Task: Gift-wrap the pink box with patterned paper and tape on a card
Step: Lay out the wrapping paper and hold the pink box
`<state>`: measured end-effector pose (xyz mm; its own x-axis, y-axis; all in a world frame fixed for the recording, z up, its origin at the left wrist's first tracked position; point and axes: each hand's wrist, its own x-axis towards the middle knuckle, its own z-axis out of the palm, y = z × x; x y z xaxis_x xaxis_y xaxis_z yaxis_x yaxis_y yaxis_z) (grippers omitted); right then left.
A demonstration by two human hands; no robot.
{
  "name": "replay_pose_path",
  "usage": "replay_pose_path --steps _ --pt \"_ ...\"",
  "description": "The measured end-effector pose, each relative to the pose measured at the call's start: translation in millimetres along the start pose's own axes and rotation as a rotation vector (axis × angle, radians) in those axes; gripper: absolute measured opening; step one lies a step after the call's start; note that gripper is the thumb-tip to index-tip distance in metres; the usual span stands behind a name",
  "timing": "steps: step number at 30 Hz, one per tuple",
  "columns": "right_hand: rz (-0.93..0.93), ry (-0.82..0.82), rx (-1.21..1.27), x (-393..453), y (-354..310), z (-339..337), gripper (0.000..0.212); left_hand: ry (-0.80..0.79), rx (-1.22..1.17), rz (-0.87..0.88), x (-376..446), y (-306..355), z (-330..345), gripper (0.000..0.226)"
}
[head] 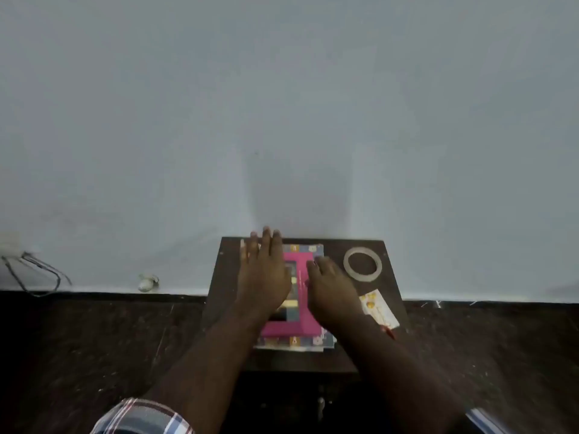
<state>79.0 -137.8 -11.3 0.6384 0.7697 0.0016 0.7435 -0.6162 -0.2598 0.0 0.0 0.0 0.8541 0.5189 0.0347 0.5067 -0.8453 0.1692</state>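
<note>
Where the view begins nearest the person, a plaid sleeve in white, blue and red (142,416) shows at the bottom edge, and both bare forearms reach away over a small dark brown wooden table (232,308) that stands on a dark floor against a pale grey-blue wall (282,104). On the tabletop lies a sheet of patterned wrapping paper in blue, yellow and pink squares (294,341), its near edge showing just past the forearms. The flat pink rectangular box (305,321) sits on that sheet at the middle of the table, with part of the paper lying over its left side. The left hand (264,274) rests flat on the paper and box, fingers straight and held close together, their tips reaching the far edge of the table. The right hand (332,291) lies on the right part of the box, fingers loosely bent with tips touching the pink top; whether they pinch anything cannot be told. Just right of that wrist lies a white card with yellow figures (377,306). Farther off, near the far right corner, sits a clear ring of tape (362,264). At far left, grey cables (37,274) and a small white object (146,282) lie at the foot of the wall.
</note>
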Motion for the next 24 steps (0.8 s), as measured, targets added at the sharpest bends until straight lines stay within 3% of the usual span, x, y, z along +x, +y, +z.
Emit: replay_pose_path --steps 3,6,9,12,14,16,18,20,24 --pt "-0.011 -0.162 0.117 -30.1 -1.6 40.3 0.049 -0.097 -0.224 -0.235 -39.9 -7.4 38.7 0.077" --pt "0.100 -0.171 0.307 -59.4 -5.2 51.9 0.056 -0.137 -0.497 -0.386 -88.4 -10.9 61.6 0.075" --pt "0.197 -0.131 0.440 -74.5 -8.5 44.7 0.053 -0.129 -0.564 -0.373 -115.1 -16.1 58.1 0.066" --pt "0.313 -0.136 0.585 -72.0 -11.3 33.7 0.046 -0.110 -0.703 -0.401 -113.4 -20.7 40.1 0.041" --pt "0.419 -0.108 0.749 -62.7 -3.6 37.9 0.038 -0.104 -0.736 -0.452 -107.3 -26.3 33.1 0.033" --pt "0.553 -0.121 0.964 -51.0 11.9 51.9 0.048 -0.079 -0.785 -0.502 -101.0 -31.2 31.1 0.023" --pt "0.660 -0.172 1.229 -55.0 8.8 43.8 0.043 -0.061 -0.956 -0.580 -97.1 -31.7 28.6 0.013" --pt "0.689 -0.219 1.422 -58.8 4.5 36.0 0.023 -0.070 -1.143 -0.662 -95.1 -30.9 26.6 0.012" --pt "0.599 -0.231 1.470 -56.7 11.7 35.1 0.026 -0.100 -1.369 -0.820 -92.4 -30.3 27.8 0.018"
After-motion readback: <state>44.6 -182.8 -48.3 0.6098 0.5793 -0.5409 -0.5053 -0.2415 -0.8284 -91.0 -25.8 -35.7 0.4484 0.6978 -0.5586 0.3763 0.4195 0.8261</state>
